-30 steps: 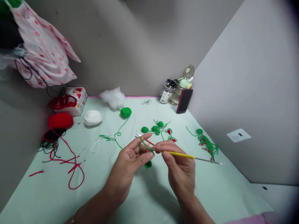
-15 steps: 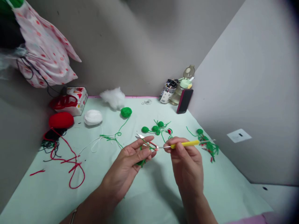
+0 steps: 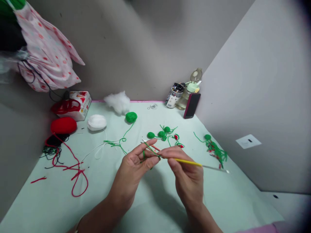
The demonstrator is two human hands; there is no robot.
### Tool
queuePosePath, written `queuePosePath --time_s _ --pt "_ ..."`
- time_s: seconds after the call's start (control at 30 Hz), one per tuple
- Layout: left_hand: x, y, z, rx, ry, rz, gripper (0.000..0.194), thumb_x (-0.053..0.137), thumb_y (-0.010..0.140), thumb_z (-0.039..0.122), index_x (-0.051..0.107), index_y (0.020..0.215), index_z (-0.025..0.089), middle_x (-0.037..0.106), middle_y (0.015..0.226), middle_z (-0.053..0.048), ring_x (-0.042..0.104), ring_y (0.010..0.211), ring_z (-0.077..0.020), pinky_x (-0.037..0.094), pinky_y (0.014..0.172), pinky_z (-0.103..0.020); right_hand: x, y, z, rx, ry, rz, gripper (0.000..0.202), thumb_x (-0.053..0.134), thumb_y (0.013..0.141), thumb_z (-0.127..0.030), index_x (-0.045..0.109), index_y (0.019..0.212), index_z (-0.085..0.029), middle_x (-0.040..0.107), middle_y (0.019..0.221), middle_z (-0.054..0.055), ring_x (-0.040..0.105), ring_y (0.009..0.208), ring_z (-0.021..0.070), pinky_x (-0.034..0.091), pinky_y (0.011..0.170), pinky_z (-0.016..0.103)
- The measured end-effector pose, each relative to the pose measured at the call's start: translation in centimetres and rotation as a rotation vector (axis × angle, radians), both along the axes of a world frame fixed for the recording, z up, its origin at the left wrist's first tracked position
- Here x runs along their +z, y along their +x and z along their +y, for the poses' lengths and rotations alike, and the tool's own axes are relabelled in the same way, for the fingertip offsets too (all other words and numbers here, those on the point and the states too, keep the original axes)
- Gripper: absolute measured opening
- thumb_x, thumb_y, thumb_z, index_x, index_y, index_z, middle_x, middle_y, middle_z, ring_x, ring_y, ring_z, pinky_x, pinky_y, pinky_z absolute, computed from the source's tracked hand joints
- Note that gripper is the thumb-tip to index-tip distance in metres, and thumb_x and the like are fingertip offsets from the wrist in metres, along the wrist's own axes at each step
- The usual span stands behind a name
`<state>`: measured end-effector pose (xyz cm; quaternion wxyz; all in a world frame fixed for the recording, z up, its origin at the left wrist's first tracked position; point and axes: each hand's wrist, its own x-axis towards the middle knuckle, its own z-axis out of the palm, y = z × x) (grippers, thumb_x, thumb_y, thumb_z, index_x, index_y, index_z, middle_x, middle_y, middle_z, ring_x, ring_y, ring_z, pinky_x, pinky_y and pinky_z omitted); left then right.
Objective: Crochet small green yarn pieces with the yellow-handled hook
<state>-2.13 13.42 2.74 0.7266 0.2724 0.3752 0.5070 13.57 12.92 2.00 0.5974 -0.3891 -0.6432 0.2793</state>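
Observation:
My left hand (image 3: 136, 165) pinches green yarn (image 3: 151, 148), which loops over the raised index finger; the small green piece at its fingertips is mostly hidden. My right hand (image 3: 188, 171) grips a crochet hook with a yellow handle (image 3: 188, 161), its metal tip reaching the yarn at the left fingertips. Behind the hands, scissors with orange handles (image 3: 155, 148) lie on the table, partly covered. Beyond them are several small green balls (image 3: 151, 135) with yarn tails and small red-and-green pieces (image 3: 176, 137). A strand runs from a green yarn ball (image 3: 131, 117) toward the left hand.
On the left are a red yarn ball (image 3: 63, 125), a white yarn ball (image 3: 97, 122), black yarn (image 3: 56, 139) and a tissue box (image 3: 82, 105). White stuffing (image 3: 118, 102), a pen cup (image 3: 174, 95) and a phone (image 3: 192, 105) stand behind. Green scraps (image 3: 218, 152) lie right.
My right hand has moved left and tilted the hook, bringing its tip to the yarn at my left fingertips. My left index finger has shifted slightly left.

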Motion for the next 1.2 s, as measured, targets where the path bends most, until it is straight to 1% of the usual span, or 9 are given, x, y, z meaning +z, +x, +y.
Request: queuePosePath --time_s 0.17,0.27,0.4,0.5,0.6,0.7,0.83,1.0,1.2 --pt "0.0 0.3 -0.1 -0.015 -0.064 -0.134 0.051 0.094 0.078 0.029 0.078 0.126 0.023 0.074 0.083 0.001 0.067 0.094 -0.0183 0.044 0.101 -0.035 -0.2 0.0 -0.6 -0.211 0.363 -0.502 0.042 0.066 0.094 -0.003 0.078 0.122 -0.032 0.082 0.108 0.007 0.073 0.094 0.0226 0.055 0.088 0.042" --pt "0.1 0.0 0.1 -0.096 -0.151 -0.207 0.049 0.094 0.078 0.03 0.079 0.124 0.018 0.075 0.088 -0.002 0.065 0.094 -0.0178 0.043 0.101 -0.033 -0.1 0.6 -0.3 -0.178 0.243 -0.293 0.033 0.063 0.097 -0.007 0.078 0.115 -0.031 0.081 0.097 0.003 0.071 0.087 0.0208 0.052 0.091 0.043" --pt "-0.1 0.0 0.2 0.011 -0.106 -0.093 0.058 0.093 0.079 0.028 0.075 0.133 0.023 0.071 0.085 0.002 0.06 0.089 -0.0148 0.041 0.096 -0.03 0.2 0.8 0.2 -0.125 -0.025 0.061 0.022 0.06 0.103 -0.019 0.08 0.1 -0.029 0.077 0.084 0.002 0.069 0.082 0.0206 0.053 0.087 0.041" --pt "-0.2 0.4 -0.3 0.08 -0.038 -0.021 0.069 0.094 0.079 0.027 0.068 0.142 0.028 0.07 0.084 0.005 0.061 0.092 -0.0152 0.04 0.1 -0.031 0.0 0.3 0.0 -0.121 0.107 -0.163 0.025 0.062 0.101 -0.016 0.08 0.107 -0.031 0.079 0.09 0.003 0.069 0.082 0.0209 0.052 0.087 0.042" --pt "0.0 0.6 -0.4 0.003 -0.085 -0.066 0.073 0.094 0.078 0.032 0.066 0.145 0.024 0.074 0.089 0.001 0.064 0.098 -0.0196 0.041 0.101 -0.035 -0.3 0.1 -0.3 -0.217 0.326 -0.429 0.035 0.064 0.097 -0.009 0.08 0.114 -0.035 0.081 0.097 0.002 0.071 0.084 0.0212 0.047 0.096 0.046" --pt "0.5 0.3 -0.2 -0.042 -0.151 -0.114 0.061 0.094 0.077 0.032 0.074 0.134 0.018 0.073 0.088 -0.001 0.063 0.097 -0.0197 0.04 0.102 -0.035 -0.4 0.7 -0.2 -0.231 0.168 -0.169 0.025 0.063 0.1 -0.015 0.08 0.107 -0.032 0.08 0.092 0.002 0.071 0.085 0.0222 0.044 0.105 0.051" --pt "0.7 0.1 0.0 0.017 -0.101 -0.065 0.061 0.093 0.077 0.026 0.073 0.135 0.021 0.071 0.085 0.002 0.062 0.092 -0.0174 0.041 0.098 -0.033 -0.3 0.9 0.4 -0.096 -0.052 0.189 0.016 0.067 0.101 -0.029 0.082 0.096 -0.03 0.077 0.082 0.002 0.069 0.085 0.0219 0.051 0.098 0.046" --pt "0.2 0.5 -0.5 0.031 -0.05 -0.004 0.069 0.092 0.078 0.027 0.068 0.142 0.024 0.073 0.087 0.001 0.064 0.093 -0.0179 0.042 0.097 -0.034 -0.3 0.1 0.4 0.023 -0.101 0.179 0.014 0.07 0.1 -0.029 0.084 0.1 -0.032 0.08 0.09 0.003 0.07 0.091 0.0218 0.056 0.083 0.038" --pt "0.3 0.6 -0.5 0.027 -0.048 -0.018 0.068 0.091 0.081 0.029 0.066 0.144 0.021 0.071 0.083 0.003 0.059 0.079 -0.0136 0.043 0.088 -0.032 -0.4 -0.1 0.1 0.027 -0.084 0.163 0.015 0.069 0.101 -0.027 0.083 0.102 -0.033 0.081 0.09 0.002 0.071 0.09 0.0204 0.057 0.083 0.036"
